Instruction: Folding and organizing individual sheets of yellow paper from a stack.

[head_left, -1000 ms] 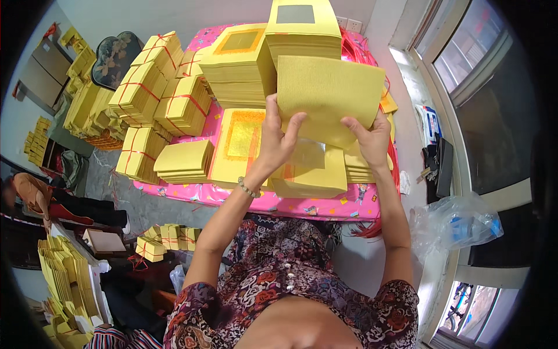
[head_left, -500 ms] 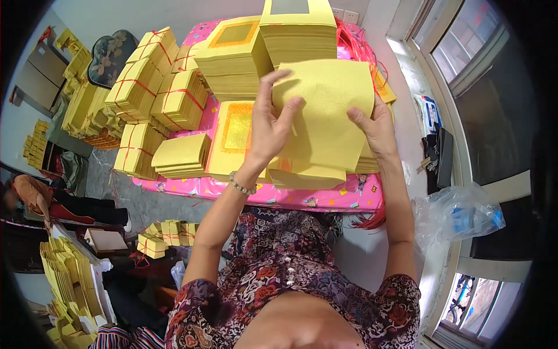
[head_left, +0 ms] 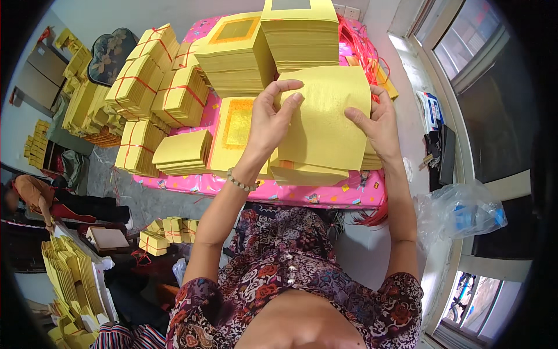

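Both my hands hold up a yellow sheet of textured paper (head_left: 328,125) above the table; whether it is one sheet or a few, I cannot tell. My left hand (head_left: 272,119) grips its left edge, thumb on the near face and fingers curled behind. On the opposite edge, my right hand (head_left: 376,123) pinches it with the thumb in front. Below the sheet lies a stack of yellow paper (head_left: 311,176), partly hidden. Just left of my left hand is a stack topped by a sheet with an orange-bordered gold square (head_left: 238,125).
A pink patterned cover (head_left: 273,195) lies over the table. Tall paper stacks (head_left: 302,43) stand at the back, and bundles tied with red string (head_left: 136,87) at the left. Red strips (head_left: 357,43) hang behind. A plastic bag (head_left: 462,209) is at the right; another person (head_left: 35,198) is at far left.
The yellow sheet has come down slightly and shifted a little left at its right edge. My left fingers, spread before, now curl over its upper left edge.
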`<state>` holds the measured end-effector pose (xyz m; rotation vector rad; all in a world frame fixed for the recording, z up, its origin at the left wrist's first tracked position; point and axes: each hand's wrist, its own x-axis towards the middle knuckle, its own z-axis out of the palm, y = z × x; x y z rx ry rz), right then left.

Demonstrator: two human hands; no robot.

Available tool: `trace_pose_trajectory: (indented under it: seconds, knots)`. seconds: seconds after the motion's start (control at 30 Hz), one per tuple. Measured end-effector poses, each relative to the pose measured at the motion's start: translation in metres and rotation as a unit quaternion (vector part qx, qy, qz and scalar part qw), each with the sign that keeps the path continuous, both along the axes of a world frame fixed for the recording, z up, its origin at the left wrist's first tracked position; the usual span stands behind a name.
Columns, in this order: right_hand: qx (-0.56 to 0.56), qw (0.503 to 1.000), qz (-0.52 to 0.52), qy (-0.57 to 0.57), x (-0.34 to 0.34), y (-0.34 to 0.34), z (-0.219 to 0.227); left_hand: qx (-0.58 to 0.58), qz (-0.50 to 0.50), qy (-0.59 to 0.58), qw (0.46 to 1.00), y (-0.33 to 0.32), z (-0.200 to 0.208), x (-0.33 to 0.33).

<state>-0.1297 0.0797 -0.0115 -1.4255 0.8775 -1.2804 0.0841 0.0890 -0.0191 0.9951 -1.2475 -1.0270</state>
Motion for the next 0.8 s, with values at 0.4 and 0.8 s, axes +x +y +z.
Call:
trace_pose_trajectory:
  seconds: [0.4, 0.8]
  knots:
    - [0.171, 0.967, 0.111, -0.153, -0.004, 0.003, 0.01, -0.037, 0.008, -0.004, 0.999, 0.002, 0.012, -0.007]
    - [0.185, 0.949, 0.148, -0.208, 0.001, -0.007, -0.002, -0.005, -0.054, 0.018, 0.998, 0.005, 0.021, 0.002]
